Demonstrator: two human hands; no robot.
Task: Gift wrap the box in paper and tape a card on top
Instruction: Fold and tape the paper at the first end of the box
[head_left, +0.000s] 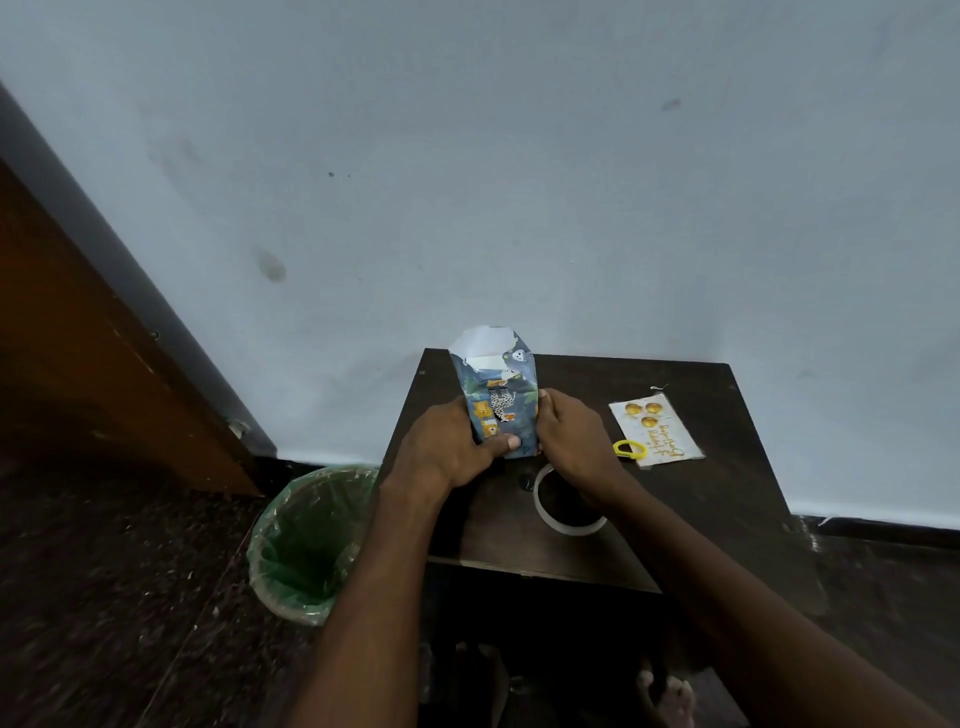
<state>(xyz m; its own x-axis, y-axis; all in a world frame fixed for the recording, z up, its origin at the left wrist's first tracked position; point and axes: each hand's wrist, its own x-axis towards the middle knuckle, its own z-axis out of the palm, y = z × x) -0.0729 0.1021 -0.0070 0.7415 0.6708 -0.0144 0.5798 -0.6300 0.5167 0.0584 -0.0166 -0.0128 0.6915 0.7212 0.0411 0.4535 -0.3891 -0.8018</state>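
Note:
A box wrapped in blue animal-print paper (501, 400) stands upright at the far left of the small dark table (727, 499). Its top end is open, with white paper flaps folded inward. My left hand (452, 447) grips the box's left side, thumb pressed across the lower front. My right hand (571, 441) holds the right side. A white card with gold balloons (657, 428) lies flat on the table to the right. A roll of clear tape (566, 512) sits just under my right wrist.
A yellow-handled tool (631, 449) lies on the card's near edge. A bin lined with a green bag (311, 540) stands on the floor left of the table. The pale wall is right behind the table; a wooden door is at far left.

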